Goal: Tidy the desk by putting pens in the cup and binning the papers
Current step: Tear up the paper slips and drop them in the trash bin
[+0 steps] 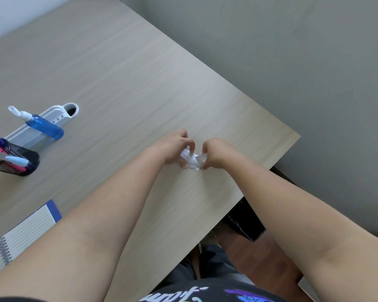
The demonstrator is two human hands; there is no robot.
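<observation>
A small piece of lined white paper (pixel 192 160) lies on the wooden desk (pixel 122 88) near its right edge. My left hand (pixel 175 147) pinches its left part and my right hand (pixel 214 152) pinches its right part, so both hands grip it together. At the far left stands a black mesh pen cup (pixel 24 162) holding several pens, among them a pale blue one (pixel 16 161) and pink ones.
A blue pump bottle (pixel 45 126) leans on a white plastic organiser (pixel 52 119) behind the cup. A spiral lined notebook (pixel 20 234) lies at the lower left. A dark bin-like shape (pixel 244 225) sits under the desk's right edge.
</observation>
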